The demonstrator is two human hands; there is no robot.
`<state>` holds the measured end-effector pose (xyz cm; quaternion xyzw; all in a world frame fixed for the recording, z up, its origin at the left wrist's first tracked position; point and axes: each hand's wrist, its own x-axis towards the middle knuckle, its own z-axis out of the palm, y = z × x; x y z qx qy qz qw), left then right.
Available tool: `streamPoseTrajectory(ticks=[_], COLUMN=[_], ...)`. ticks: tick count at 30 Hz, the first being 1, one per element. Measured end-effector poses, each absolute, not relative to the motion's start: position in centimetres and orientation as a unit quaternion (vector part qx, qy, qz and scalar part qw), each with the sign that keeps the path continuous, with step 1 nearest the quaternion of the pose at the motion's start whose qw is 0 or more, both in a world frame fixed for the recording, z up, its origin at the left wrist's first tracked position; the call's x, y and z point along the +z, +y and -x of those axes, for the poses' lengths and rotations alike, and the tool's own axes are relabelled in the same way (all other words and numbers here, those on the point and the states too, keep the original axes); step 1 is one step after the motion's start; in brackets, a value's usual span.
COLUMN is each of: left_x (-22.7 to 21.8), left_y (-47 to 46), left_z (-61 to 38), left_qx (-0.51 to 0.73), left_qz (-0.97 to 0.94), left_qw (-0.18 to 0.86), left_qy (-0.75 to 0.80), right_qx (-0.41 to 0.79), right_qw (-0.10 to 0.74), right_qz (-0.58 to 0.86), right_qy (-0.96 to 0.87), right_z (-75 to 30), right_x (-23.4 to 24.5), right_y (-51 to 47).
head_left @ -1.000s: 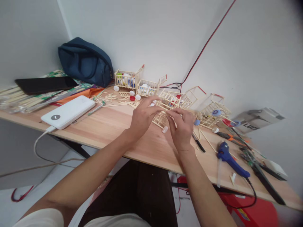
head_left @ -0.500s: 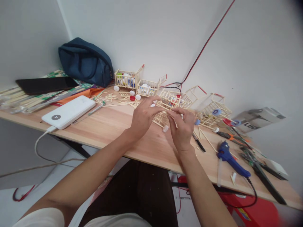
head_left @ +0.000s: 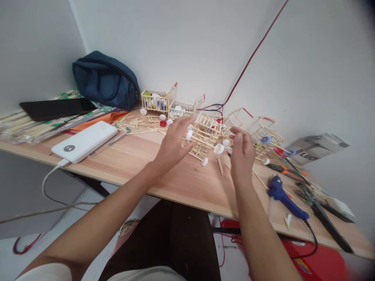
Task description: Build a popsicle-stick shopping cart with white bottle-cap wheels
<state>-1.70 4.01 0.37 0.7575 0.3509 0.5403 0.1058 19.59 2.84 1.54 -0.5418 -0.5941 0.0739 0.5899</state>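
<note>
A small cart of thin wooden sticks (head_left: 202, 145) lies tipped over on the table, its white bottle-cap wheels (head_left: 218, 148) facing up and toward me. At its left side is my left hand (head_left: 173, 143), open, with thumb and fingers spread around another white cap wheel (head_left: 189, 135); I cannot tell whether they touch it. My right hand (head_left: 242, 154) hovers to the right of the cart, apart from it, fingers loosely bent and nothing seen in them. Behind stand more stick carts, two of them (head_left: 155, 100) (head_left: 182, 109) filled with coloured caps.
A blue glue gun (head_left: 285, 197), pliers (head_left: 283, 168) and a long black tool (head_left: 329, 220) lie to the right. On the left are a white power bank (head_left: 84, 141), a dark phone (head_left: 57, 108) and a blue bag (head_left: 105, 80). Loose sticks (head_left: 136, 123) are scattered mid-table.
Both hands were pinching at the cart's top; now they have come apart. My right hand has moved right and away, uncovering the near cap wheel. My left fingers have spread.
</note>
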Motion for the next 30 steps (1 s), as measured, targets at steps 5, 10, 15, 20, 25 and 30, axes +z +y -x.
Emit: streamPoseTrajectory(ticks=[5, 10, 15, 20, 25, 30], left_x=[1.2, 3.0, 3.5, 3.0, 3.4, 3.6], left_y=[4.5, 6.0, 7.1, 7.2, 7.2, 7.2], left_z=[2.4, 2.6, 2.1, 2.1, 2.3, 2.5], left_qx=[0.505, 0.468, 0.441, 0.445, 0.430, 0.420], left_qz=[-0.714, -0.639, -0.642, -0.660, -0.669, -0.730], left_qw=[0.271, 0.435, 0.449, 0.465, 0.444, 0.406], left_qy=[0.403, 0.429, 0.438, 0.387, 0.413, 0.355], right_qx=[0.267, 0.300, 0.289, 0.265, 0.277, 0.301], right_qw=[0.513, 0.451, 0.449, 0.412, 0.434, 0.481], right_qz=[0.595, 0.613, 0.622, 0.613, 0.594, 0.560], right_qy=[-0.558, -0.575, -0.572, -0.620, -0.618, -0.604], right_z=[-20.7, -20.2, -19.8, -19.9, -19.8, -19.6], right_x=[3.6, 4.8, 5.1, 5.1, 5.1, 5.0], right_y=[4.8, 6.1, 6.9, 7.4, 7.5, 7.5])
